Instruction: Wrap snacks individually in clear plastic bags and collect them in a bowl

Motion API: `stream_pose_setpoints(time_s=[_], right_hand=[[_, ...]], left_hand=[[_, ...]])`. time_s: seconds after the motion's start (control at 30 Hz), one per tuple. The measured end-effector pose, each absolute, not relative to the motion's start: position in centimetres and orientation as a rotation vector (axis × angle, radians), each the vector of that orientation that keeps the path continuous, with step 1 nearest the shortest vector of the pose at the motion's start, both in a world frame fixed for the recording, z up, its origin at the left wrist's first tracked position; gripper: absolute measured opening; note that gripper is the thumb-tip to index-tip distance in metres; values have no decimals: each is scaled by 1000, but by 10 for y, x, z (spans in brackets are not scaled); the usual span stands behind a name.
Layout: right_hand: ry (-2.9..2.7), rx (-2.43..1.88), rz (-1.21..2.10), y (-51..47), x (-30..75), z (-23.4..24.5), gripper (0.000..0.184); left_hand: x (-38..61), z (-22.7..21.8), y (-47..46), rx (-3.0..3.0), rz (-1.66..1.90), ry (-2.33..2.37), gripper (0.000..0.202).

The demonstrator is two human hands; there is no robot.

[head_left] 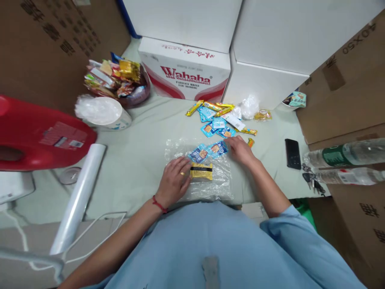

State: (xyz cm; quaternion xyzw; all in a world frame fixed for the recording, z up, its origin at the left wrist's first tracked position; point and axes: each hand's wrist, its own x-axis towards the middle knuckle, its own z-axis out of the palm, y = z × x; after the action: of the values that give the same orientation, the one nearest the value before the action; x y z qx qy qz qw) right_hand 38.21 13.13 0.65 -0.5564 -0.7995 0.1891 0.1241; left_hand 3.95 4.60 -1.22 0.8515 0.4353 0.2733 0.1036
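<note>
A sheet of clear plastic film (221,182) lies crinkled on the table in front of me. On it rest a yellow packet with a dark band (201,171) and two blue snack packets, the left one (198,153) tilted and overlapping the right one (218,149). My left hand (174,178) lies over the film's left side, fingers stretched out, fingertips by the yellow packet and the left blue packet. My right hand (239,149) has its bent fingers closed at the right blue packet's outer edge; its thumb is hidden.
Beyond the film lies a pile of blue packets (208,129) and yellow-wrapped sticks (195,108). A Wahaha carton (186,74), a snack-filled bowl (144,90) and a white tub (116,118) stand behind. A film roll (80,196) lies left; a phone (292,153) and bottles (350,154) lie right.
</note>
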Motion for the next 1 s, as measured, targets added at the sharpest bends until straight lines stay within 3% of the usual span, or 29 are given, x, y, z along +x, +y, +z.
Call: stream_pose_setpoints(time_s=[0.23,0.43,0.53,0.67,0.9,1.0], right_hand=[[-2311,-1493,991,169,390,-12,85],[-2304,-1502,972,165,388,-22,84],[-2246,-1596,987,161,387,-22,75],[-2139,-1617,1118,150,391,-13,46],[-1722,-1686,1332,135,390,-14,37],[-1640,-1798,1103,133,387,-17,31]], left_hand=[[60,-39,50,2515,448,1223,46],[56,-63,42,2515,495,1301,49],[55,-63,42,2524,528,1297,49],[55,-65,42,2512,557,1296,49],[56,-63,43,2469,556,1297,49],[56,-61,44,2460,551,1291,49]])
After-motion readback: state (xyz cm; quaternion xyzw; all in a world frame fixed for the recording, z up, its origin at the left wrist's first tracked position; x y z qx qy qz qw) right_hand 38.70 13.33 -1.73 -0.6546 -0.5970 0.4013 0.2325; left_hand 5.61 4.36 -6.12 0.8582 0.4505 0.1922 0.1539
